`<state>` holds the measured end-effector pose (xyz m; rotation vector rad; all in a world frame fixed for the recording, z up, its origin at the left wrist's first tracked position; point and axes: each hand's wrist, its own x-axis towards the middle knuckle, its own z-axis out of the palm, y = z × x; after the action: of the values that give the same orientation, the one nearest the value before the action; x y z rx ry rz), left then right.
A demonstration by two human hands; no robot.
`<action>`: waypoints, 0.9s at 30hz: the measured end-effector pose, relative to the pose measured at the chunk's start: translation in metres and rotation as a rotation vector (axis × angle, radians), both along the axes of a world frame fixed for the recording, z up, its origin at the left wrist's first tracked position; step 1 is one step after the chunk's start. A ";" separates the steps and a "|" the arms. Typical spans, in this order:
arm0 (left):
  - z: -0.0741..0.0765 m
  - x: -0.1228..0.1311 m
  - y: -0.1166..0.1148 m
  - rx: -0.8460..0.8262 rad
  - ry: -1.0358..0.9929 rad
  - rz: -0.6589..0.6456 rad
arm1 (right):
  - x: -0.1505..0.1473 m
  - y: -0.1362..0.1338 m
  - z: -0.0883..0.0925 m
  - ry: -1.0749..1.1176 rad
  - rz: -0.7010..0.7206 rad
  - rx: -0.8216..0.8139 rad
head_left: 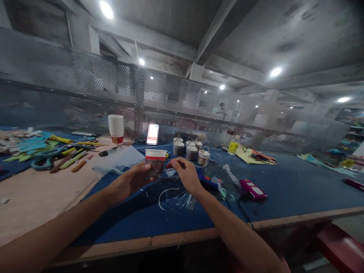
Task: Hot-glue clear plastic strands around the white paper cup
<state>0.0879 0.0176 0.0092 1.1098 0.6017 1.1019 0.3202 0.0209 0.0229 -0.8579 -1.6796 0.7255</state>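
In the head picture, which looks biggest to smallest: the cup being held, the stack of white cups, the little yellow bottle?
1. Red-banded paper cup held by the left hand, but nearest the camera, so unsure.
2. Stack of white paper cups.
3. Small yellow bottle.

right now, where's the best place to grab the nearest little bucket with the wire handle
Likely the wire handle, from above: the bucket stands upright on the blue table, its handle arched over the rim and free on the near side. The left hand wraps the paper cup.
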 end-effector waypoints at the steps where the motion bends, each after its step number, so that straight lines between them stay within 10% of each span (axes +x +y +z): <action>1: 0.000 0.000 0.001 -0.002 0.003 -0.004 | 0.000 0.000 0.000 0.004 0.002 -0.004; 27: 0.006 0.004 -0.006 -0.015 -0.020 -0.051 | 0.000 -0.002 0.000 0.017 -0.006 -0.040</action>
<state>0.0917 0.0113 0.0156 1.0945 0.5616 1.0618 0.3199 0.0185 0.0231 -0.8823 -1.6520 0.7621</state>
